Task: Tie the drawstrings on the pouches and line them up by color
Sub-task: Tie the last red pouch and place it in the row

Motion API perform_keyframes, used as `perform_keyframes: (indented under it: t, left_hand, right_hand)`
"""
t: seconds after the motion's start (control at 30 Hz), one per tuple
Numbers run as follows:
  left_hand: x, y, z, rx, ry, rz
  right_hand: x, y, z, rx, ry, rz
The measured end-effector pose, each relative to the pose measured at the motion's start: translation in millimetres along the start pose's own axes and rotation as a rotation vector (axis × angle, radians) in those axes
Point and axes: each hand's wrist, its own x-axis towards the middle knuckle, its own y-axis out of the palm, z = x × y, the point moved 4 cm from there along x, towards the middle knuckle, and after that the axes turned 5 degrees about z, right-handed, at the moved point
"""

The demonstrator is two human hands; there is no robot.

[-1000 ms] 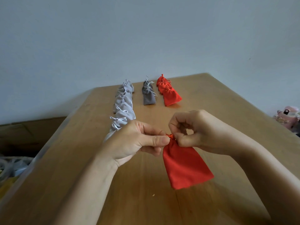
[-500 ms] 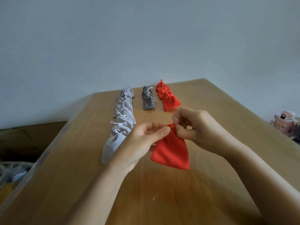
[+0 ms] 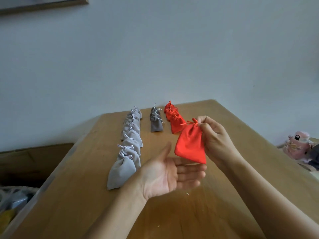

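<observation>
Head view showed the left hand nearest, palm up and spread flat, holding nothing, its fingers just beneath the bottom edge of a red pouch. That pouch hung above the wooden table from the right hand, whose fingertips pinched its tied neck. Farther back lay three rows: light grey pouches, dark grey pouches and red pouches.

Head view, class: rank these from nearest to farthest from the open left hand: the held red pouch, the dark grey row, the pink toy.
From the left hand:
1. Held red pouch, just above its fingertips, pinched by the right hand.
2. Dark grey row, farther back, mid-table.
3. Pink toy, off the table, far right.
</observation>
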Motion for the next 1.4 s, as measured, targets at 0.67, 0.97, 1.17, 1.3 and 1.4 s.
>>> perform_keyframes:
  t: [0.67,0.97,1.17,1.3,1.4]
  left_hand:
    - [60,-37,-62,0.075,0.203,-0.450]
    - [114,-108,-90,0.440,0.275,-0.926]
    - [142,-112,-96,0.518,0.327,-0.968]
    - [148,-117,-93,0.607,0.294,-1.017]
    - [148,-117,-95,0.703,0.219,-1.076]
  right_hand:
    - [50,-62,-18,-0.566,0.172,-0.065]
    - [32,-97,-66,-1.302,0.253,0.010]
    - [34,-100,-70,-1.356,0.230,0.036]
    - [35,-100,-72,-1.374,0.208,0.023]
    - [36,-100,-73,-1.383,0.206,0.022]
